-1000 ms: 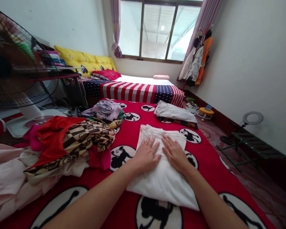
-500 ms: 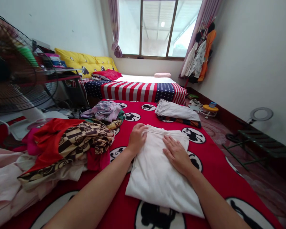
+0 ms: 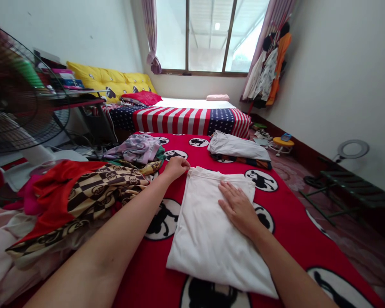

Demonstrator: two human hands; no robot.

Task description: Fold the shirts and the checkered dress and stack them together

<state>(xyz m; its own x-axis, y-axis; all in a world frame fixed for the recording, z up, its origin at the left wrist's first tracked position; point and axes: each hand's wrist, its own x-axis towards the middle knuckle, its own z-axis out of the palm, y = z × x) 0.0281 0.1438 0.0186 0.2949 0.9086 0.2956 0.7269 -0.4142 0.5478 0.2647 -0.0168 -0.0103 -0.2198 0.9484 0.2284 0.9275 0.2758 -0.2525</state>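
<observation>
"Lying on the red blanket (image 3: 141,273), is the folded white garment (image 3: 208,239) safe from creases?"

"Not fully. The left hand (image 3: 177,167) has its fingertips pinched together on the far left corner; too strong a pull there could drag the layers crooked."

"And the right hand (image 3: 239,208)?"

"It rests flat on the garment, gripping nothing; with too light pressure, the layers could slide. Farther left, the left forearm (image 3: 115,244) could brush the clothes pile (image 3: 93,188)."

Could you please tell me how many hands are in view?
2: the left hand is at the far left corner of the white garment, and the right hand lies flat on top of it.
</observation>
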